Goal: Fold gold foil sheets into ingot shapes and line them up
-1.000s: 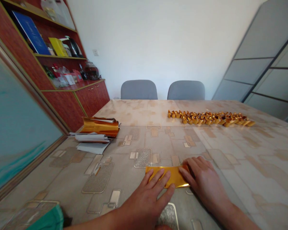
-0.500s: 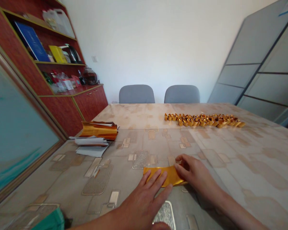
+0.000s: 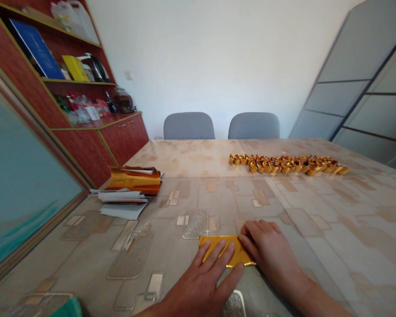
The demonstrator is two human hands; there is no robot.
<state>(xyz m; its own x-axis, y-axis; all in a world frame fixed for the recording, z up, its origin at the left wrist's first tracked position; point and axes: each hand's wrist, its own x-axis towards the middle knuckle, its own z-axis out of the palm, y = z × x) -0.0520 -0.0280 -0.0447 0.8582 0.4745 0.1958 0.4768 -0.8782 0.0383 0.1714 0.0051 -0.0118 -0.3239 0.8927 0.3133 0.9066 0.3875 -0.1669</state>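
Observation:
A folded strip of shiny gold foil paper (image 3: pixel 243 257) lies on the table in front of me. My left hand (image 3: pixel 209 275) rests flat across its left part, fingers spread and pressing down. At the strip's right end, my right hand (image 3: pixel 270 248) is closed, with curled fingers and the thumb against the paper's edge; its fingertips are partly hidden. Further back on the right stand rows of several small folded gold paper pieces (image 3: pixel 290 165). To the left sits a loose stack of gold and white paper sheets (image 3: pixel 135 181).
The patterned table (image 3: pixel 171 255) has a clear cover over its near part. A green item (image 3: pixel 67 308) shows at the bottom left edge. Two grey chairs (image 3: pixel 188 126) stand behind the table. A red shelf cabinet (image 3: pixel 125 136) is at the left.
My right hand has curled further in at the paper's right end, its fingers closer together. The left hand stays flat on the strip. The view has shifted slightly.

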